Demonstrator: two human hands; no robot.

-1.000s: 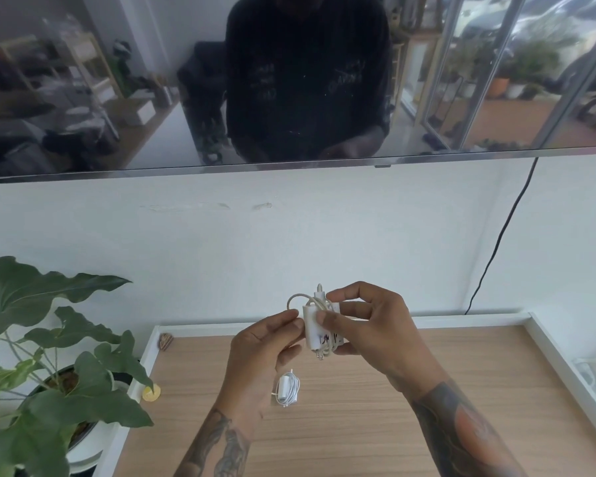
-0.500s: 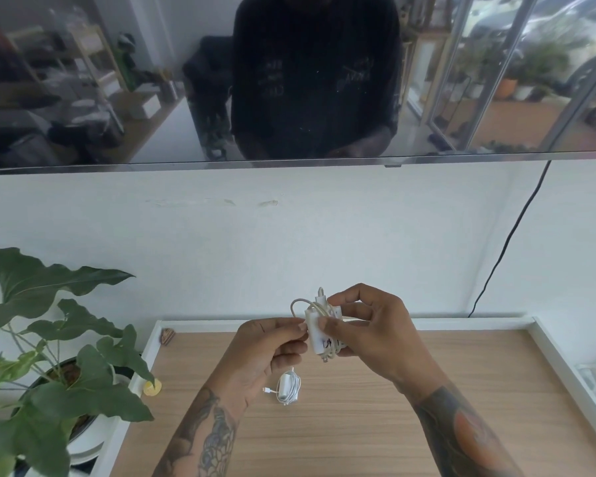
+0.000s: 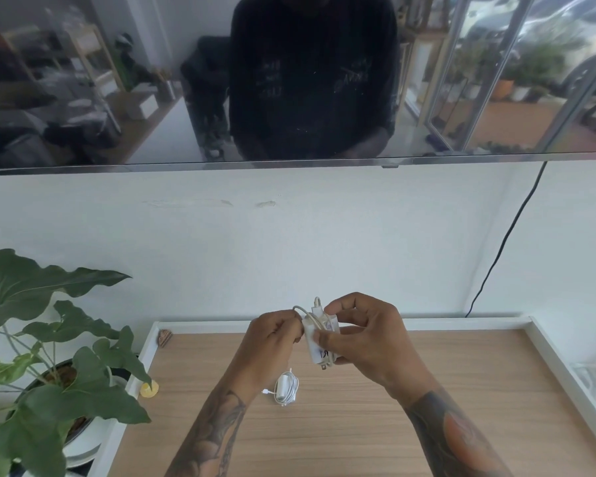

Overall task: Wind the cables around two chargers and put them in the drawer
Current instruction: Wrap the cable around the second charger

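Note:
My right hand [image 3: 365,333] grips a white charger [image 3: 315,346] held above the wooden top, thumb across its front face and fingers behind it. Its white cable [image 3: 303,311] is wrapped round the body, and a short loop sticks out at the upper left. My left hand [image 3: 272,335] pinches that loop right beside the charger. A second white charger [image 3: 286,389], its cable coiled round it, lies on the wood below my hands. No drawer is in view.
The wooden top has a raised white rim [image 3: 427,323]. A potted plant [image 3: 49,366] stands off its left edge, with a small yellow object [image 3: 149,389] and a small brown object [image 3: 164,338] near that corner. A dark screen [image 3: 289,80] hangs above; a black cord [image 3: 503,242] runs down the wall.
My left hand has risen slightly and closed in on the cable loop beside the charger. The right hand keeps its grip, and the second charger has not moved.

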